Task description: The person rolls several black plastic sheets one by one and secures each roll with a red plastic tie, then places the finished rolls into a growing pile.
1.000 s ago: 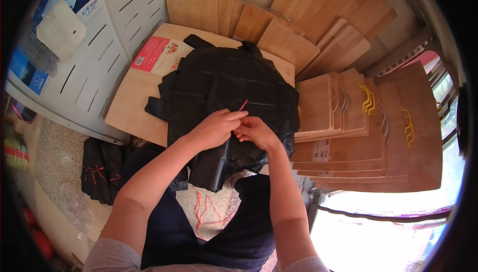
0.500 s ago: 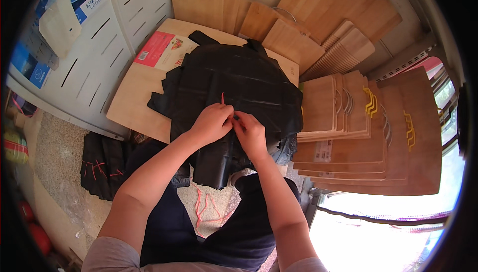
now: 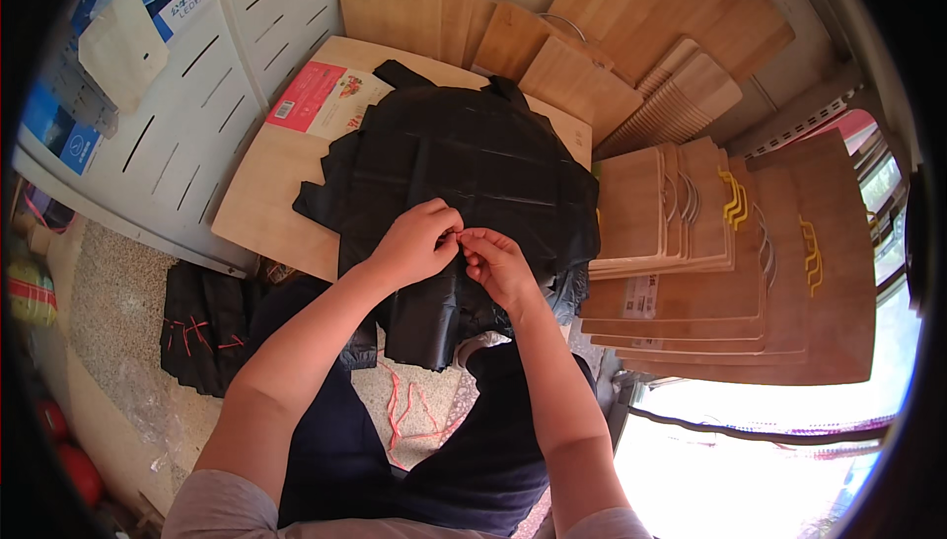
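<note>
A spread stack of black plastic bags (image 3: 513, 164) lies over a pale wooden board (image 3: 266, 199) in front of me. On top, a long folded bundle of black plastic bags (image 3: 422, 317) points toward me and hangs over the near edge. My left hand (image 3: 419, 243) is closed above the bundle, its fingers curled. My right hand (image 3: 496, 261) pinches with thumb and forefinger, its fingertips meeting the left hand's. Both appear to hold a thin red string, almost wholly hidden by the fingers.
Loose red strings (image 3: 400, 411) lie on the floor between my legs. Tied black bundles (image 3: 202, 327) rest at the left. Wooden cutting boards (image 3: 631, 209) with handles stand at the right, and more boards (image 3: 395, 8) lean at the back. A slotted grey metal panel (image 3: 182, 135) rises at the left.
The red string end that stood up behind my left hand is out of sight. My right hand has turned and shifted slightly, its thumb and forefinger now stretched toward the left hand.
</note>
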`<state>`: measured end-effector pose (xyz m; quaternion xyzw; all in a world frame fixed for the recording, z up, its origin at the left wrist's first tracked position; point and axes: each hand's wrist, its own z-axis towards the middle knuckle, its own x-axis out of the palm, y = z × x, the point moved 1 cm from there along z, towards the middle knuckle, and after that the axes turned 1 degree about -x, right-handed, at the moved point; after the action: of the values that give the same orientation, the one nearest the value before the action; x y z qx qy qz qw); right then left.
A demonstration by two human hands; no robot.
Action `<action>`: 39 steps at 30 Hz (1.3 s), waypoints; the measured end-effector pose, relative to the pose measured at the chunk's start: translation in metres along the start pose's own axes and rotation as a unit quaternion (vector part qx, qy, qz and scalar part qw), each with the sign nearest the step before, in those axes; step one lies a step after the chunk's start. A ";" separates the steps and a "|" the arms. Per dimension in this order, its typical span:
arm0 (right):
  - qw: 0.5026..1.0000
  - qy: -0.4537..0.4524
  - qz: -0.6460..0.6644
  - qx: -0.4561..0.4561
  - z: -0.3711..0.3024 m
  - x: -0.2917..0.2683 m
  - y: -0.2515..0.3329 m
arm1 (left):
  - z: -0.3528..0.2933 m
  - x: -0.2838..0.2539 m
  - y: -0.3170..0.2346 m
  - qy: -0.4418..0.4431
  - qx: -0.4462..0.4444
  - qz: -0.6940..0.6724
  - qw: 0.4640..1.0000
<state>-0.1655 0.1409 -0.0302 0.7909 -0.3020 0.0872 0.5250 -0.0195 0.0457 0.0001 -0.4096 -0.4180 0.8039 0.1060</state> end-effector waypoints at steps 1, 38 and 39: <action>1.000 0.001 0.001 0.001 0.000 0.002 -0.001 | -0.002 -0.002 0.000 0.018 -0.013 -0.010 1.000; 0.984 0.000 0.073 -0.162 -0.058 0.066 0.019 | -0.090 -0.061 -0.038 0.050 -0.203 -0.295 0.933; 0.980 0.082 0.065 -0.171 -0.063 0.067 0.016 | -0.108 -0.065 -0.050 0.027 -0.169 -0.299 0.939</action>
<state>-0.1100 0.1661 0.0401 0.6583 -0.3194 0.1330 0.6685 0.0940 0.1067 0.0408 -0.2994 -0.6478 0.6412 0.2820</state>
